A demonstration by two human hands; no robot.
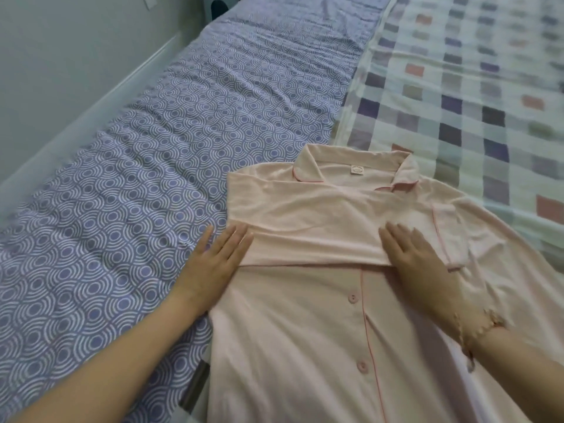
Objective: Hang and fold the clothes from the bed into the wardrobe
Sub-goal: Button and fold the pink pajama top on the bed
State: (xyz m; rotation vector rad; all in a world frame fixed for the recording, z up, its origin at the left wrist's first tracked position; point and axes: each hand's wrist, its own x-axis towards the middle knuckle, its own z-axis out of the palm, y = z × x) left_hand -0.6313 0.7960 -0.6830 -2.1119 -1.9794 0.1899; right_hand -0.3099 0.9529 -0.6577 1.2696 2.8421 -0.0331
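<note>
You look along a bed (305, 96) that runs away from you. Its left side wears a wrinkled lilac sheet (183, 123) printed with white concentric arcs. Its right side wears a pale checked cover (457, 87) with purple, grey and pink squares. The two meet edge to edge. A white bed rail (91, 123) borders the sheet on your left, against a plain grey-white wall (61, 41). The light is soft and even.

The bed (213, 87) (purple scale-print sheet (91, 270)); checked blanket (457, 87) alongside; pink shirt (305, 300) lies across both
</note>
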